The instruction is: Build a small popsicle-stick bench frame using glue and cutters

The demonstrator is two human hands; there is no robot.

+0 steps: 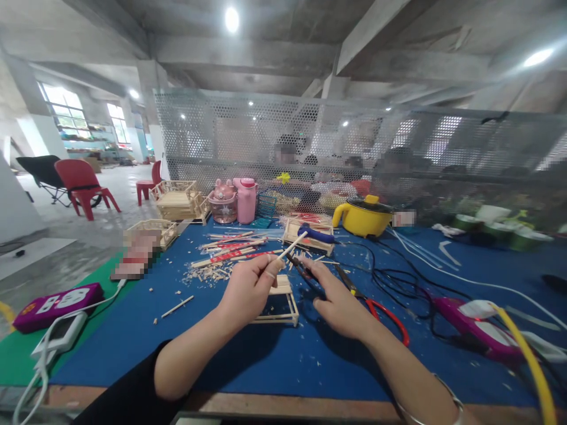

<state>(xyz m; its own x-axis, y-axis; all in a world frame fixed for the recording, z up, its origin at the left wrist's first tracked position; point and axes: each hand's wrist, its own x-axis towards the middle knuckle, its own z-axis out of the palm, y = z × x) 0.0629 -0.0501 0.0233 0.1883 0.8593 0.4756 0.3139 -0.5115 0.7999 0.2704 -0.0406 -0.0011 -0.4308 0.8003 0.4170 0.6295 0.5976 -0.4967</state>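
Left hand [253, 284] pinches a slender wooden stick [295, 243] between thumb and fingertips, the stick tilted up and to the right, above the bench [274, 369]. Right hand [337, 300] curls about a dark plier-like tool [305, 270], thumb and fingers on either side of the handles; tool tip close to the stick, contact impossible to tell from here.

Below and between the hands: a small stick-built frame [282, 285], slats across its far part, partly hidden by the left hand. Behind it, loose sticks with red wrapping [230, 255] and scattered offcuts [206, 274]. A blue glue gun [316, 235] lies over another wooden frame [326, 245]. To the right of the right hand, a tool with red handles [392, 317] rests flat, black cables [385, 277] looping nearby.

Far side: yellow electric pot [367, 218], pink bottle [247, 202], pink see-through container [222, 208], all before a perforated metal screen [266, 127]. Far left, a stick-built model [179, 203]. Purple power strips at both sides, one left [57, 308], one right [469, 324]. Red plastic chair [77, 176] on the floor beyond.
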